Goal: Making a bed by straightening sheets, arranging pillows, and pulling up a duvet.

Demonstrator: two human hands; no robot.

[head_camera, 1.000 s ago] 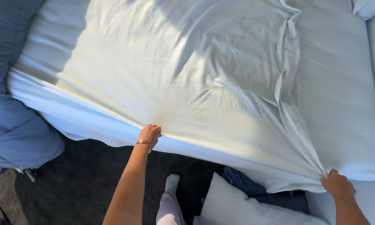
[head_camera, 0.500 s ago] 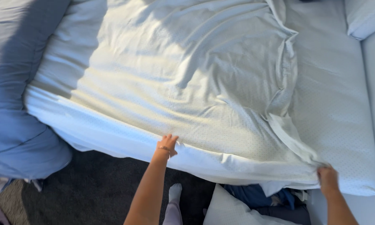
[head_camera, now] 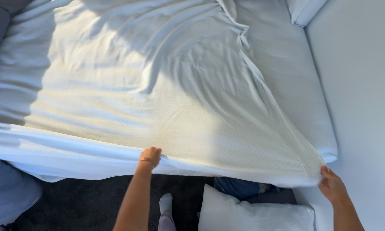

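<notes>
The left hand (head_camera: pixel 150 156) has its fingers curled tight on the edge of the white sheet (head_camera: pixel 158 94), which lies spread over the mattress (head_camera: pixel 299 98). The right hand (head_camera: pixel 332 186) pinches the sheet's corner at the near corner of the mattress. A white pillow (head_camera: pixel 252 214) lies on the dark floor (head_camera: pixel 89 201) below, beside some blue cloth (head_camera: pixel 237 188).

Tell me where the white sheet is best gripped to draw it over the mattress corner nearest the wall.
Probably the white sheet at its hemmed corner, where the right hand pinches it, coming from below the mattress edge: creases fan out from there. The left hand grips the front edge.
</notes>
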